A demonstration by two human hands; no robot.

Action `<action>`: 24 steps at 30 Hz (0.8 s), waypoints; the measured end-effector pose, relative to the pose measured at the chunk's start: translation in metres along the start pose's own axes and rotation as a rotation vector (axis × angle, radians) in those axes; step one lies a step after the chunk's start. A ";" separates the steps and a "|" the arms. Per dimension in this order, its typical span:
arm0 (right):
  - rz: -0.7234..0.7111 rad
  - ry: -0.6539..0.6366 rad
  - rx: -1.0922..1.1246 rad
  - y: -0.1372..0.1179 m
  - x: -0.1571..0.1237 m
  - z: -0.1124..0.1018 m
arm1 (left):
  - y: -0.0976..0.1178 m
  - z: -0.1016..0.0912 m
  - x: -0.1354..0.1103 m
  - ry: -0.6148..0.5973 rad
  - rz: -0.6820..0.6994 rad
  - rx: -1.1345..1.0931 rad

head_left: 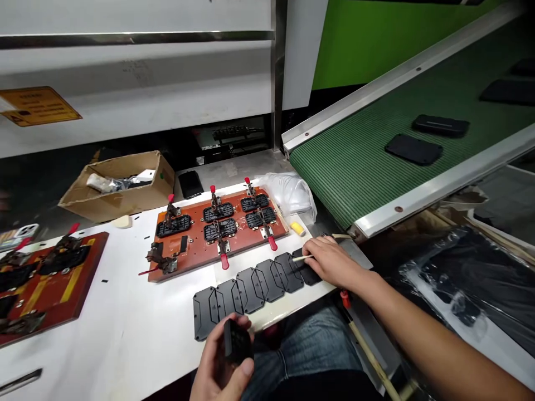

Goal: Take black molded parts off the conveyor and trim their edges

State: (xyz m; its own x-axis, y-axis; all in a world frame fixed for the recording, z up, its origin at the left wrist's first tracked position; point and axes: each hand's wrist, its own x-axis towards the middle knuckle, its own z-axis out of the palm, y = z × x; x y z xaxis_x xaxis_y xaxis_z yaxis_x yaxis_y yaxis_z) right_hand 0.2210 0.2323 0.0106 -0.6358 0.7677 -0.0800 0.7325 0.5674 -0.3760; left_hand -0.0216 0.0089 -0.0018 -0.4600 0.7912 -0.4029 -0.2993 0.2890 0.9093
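My left hand (221,362), at the bottom centre, is closed around a black plastic part (239,342) tilted up on edge. My right hand (328,259) rests at the right end of a row of flat black plastic panels (252,289), fingers closed on a thin pale stick (301,258). Part of the last panel is hidden under that hand. Behind the row lies a reddish-brown fixture board (200,248) with red-tipped toggle clamps (224,245) and black ribbed parts (220,229) set in it. A small yellow cylinder (297,228) sits between the board and my right hand.
A green conveyor belt (351,150) slopes down from the right, carrying several black parts (413,149). Another clamp board (90,278) is at left. A cardboard box (125,203), a dark phone-like slab (190,184) and a clear plastic bag (292,192) stand behind.
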 end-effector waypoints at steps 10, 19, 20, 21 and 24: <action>-0.557 -0.092 0.438 -0.086 -0.052 -0.007 | 0.028 0.002 -0.003 -0.275 0.131 0.238; -0.612 -0.112 0.429 -0.096 -0.043 0.018 | 0.028 -0.013 -0.015 -0.214 0.130 0.335; -0.616 -0.122 0.427 -0.097 -0.042 0.019 | 0.027 -0.015 -0.016 -0.212 0.128 0.337; -0.618 -0.130 0.426 -0.098 -0.042 0.020 | 0.025 -0.017 -0.017 -0.211 0.127 0.338; -0.621 -0.149 0.419 -0.103 -0.041 0.020 | 0.021 -0.023 -0.018 -0.209 0.120 0.336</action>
State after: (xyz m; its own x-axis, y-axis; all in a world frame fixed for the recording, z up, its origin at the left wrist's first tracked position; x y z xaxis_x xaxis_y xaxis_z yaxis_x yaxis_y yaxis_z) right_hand 0.1667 0.1360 0.0339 -0.9486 0.2798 0.1478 0.0954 0.6982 -0.7095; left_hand -0.0386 -0.0112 0.0222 -0.2849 0.9123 -0.2941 0.0519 0.3211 0.9456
